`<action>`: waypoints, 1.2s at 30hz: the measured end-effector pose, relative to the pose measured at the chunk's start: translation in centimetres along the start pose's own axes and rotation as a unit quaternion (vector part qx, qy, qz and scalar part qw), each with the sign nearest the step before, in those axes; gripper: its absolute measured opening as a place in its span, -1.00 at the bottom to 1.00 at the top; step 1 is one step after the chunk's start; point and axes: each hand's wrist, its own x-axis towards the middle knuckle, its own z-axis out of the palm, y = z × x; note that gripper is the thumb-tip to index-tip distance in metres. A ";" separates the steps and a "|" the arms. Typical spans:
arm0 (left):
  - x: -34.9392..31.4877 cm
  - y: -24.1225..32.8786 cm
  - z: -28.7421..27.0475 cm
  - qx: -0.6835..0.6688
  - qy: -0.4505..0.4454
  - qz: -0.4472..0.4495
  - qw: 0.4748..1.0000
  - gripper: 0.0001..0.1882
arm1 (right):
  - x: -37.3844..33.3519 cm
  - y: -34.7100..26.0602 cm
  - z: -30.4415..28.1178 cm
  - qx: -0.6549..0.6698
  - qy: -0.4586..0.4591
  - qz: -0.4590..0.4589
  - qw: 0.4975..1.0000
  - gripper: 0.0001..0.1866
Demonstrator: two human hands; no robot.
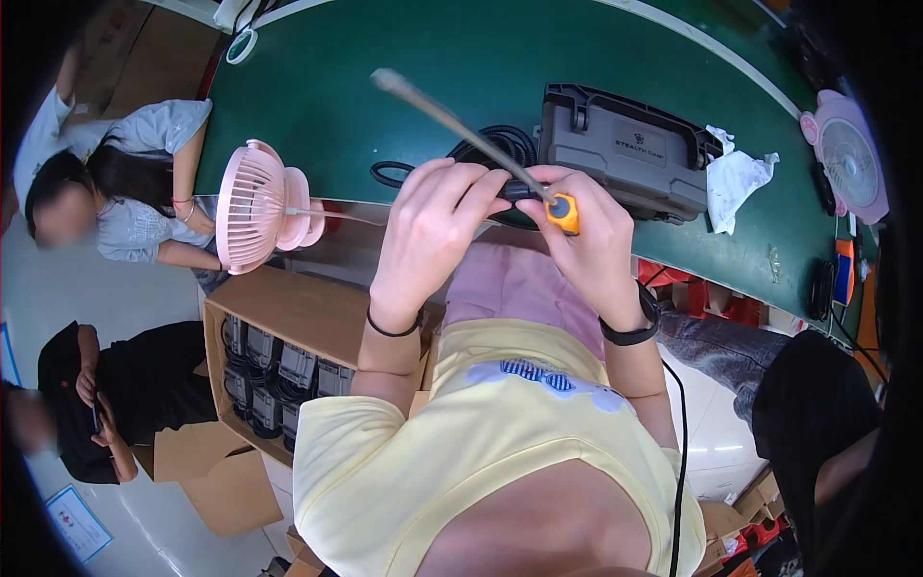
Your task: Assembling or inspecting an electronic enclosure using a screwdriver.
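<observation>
Both hands are closed close together over the table's near edge. My left hand [430, 223] pinches a short black cylindrical piece [519, 189], which looks like a cable connector. At its other end, the thumb and fingers of my right hand [598, 236] close on the same piece. Tucked in my right hand is a screwdriver [460, 132] with a yellow-orange handle, its long shaft slanting up and left over the table. Behind my fingers lies a coiled black cable [505, 140]. Beside it rests a grey latched plastic case [630, 144]. My fingers partly hide the connector.
On the green table [385, 58] lie a white crumpled cloth [738, 183] and a tape roll [241, 46]. Pink fans stand at the left [255, 207] and right [851, 159]. A carton [288, 308] of similar cases sits below left. Other people are at both sides.
</observation>
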 end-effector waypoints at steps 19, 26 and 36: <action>-1.8 0.6 1.8 0.012 -0.049 0.040 0.998 -0.76 | -2.1 0.9 0.4 -0.044 -0.085 0.021 0.995 -0.72; -1.7 0.1 2.4 -0.027 -0.006 0.035 0.999 -0.74 | -1.4 0.7 0.9 -0.029 -0.048 0.083 0.995 -0.82; -0.9 1.5 3.8 -0.016 0.010 -0.100 0.995 -0.68 | -1.5 -1.0 -3.5 -0.094 0.015 0.131 0.987 -0.61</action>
